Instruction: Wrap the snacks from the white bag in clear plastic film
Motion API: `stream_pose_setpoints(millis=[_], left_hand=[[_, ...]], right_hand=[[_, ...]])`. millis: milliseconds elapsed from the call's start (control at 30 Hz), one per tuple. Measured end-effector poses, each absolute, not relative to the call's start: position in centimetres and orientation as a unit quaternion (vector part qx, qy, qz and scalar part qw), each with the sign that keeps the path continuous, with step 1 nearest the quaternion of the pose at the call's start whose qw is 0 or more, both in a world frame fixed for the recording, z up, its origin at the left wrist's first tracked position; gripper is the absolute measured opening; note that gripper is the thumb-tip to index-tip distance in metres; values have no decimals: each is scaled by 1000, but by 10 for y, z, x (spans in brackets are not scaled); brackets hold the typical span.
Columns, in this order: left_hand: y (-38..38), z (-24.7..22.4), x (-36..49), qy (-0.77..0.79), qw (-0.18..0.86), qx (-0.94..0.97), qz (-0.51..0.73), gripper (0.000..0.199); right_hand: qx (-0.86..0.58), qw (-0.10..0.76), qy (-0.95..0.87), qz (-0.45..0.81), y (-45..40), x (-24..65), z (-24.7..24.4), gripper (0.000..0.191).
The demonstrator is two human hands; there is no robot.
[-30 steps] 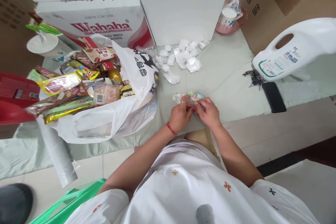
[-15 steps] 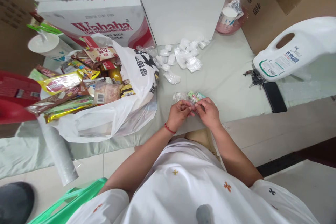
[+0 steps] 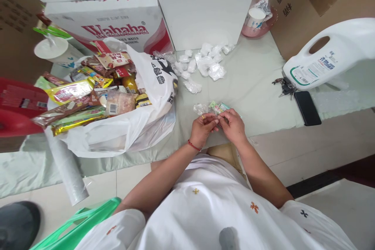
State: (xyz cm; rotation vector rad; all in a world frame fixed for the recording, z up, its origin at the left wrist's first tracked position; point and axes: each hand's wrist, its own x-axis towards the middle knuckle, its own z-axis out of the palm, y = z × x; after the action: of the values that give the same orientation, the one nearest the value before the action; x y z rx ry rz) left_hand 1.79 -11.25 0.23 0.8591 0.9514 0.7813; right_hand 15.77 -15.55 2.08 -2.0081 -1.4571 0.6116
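Note:
My left hand and my right hand meet at the table's front edge, fingertips together. Both are closed in a pinch, and what lies between the fingers is too small and hidden to make out. A red string circles my left wrist. Just beyond the fingers lie a crumpled clear wrapper and small green and white packets. Farther back on the pale green cloth are several white pieces in clear plastic.
At the left, a white plastic bag bulges with snacks, beside a paper cup and a plastic roll. A Wahaha box stands behind. Rightward are a phone, keys, a white jug and a pink dish.
My left hand has shifted slightly right, closer to my right hand, and its wrist has turned a little. My right hand has hardly moved.

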Motion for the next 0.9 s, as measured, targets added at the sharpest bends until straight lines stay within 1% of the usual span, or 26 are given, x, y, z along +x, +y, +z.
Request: stream_pose_setpoints(millis=[100,367,500,700,733,833,900], left_hand=[[-113,1,17,437,715,421,348,35],[-120,-4,19,445,618,531,371,17],[-118,1,17,437,590,576,359,13],[-115,2,17,421,579,609,341,13],[-115,1,17,415,583,611,339,13],[-115,-1,17,401,588,621,329,12],[-115,0,17,398,579,633,325,12]], right_hand=[[-751,287,-549,229,-155,158,20,22],[-748,286,-554,228,-156,160,17,21],[-747,287,-556,224,-155,160,15,21],[-749,290,-552,222,-156,159,16,22],[-745,296,-555,221,-157,159,16,24],[-727,310,-569,228,-160,161,17,44],[-719,310,-575,239,-161,162,16,47]])
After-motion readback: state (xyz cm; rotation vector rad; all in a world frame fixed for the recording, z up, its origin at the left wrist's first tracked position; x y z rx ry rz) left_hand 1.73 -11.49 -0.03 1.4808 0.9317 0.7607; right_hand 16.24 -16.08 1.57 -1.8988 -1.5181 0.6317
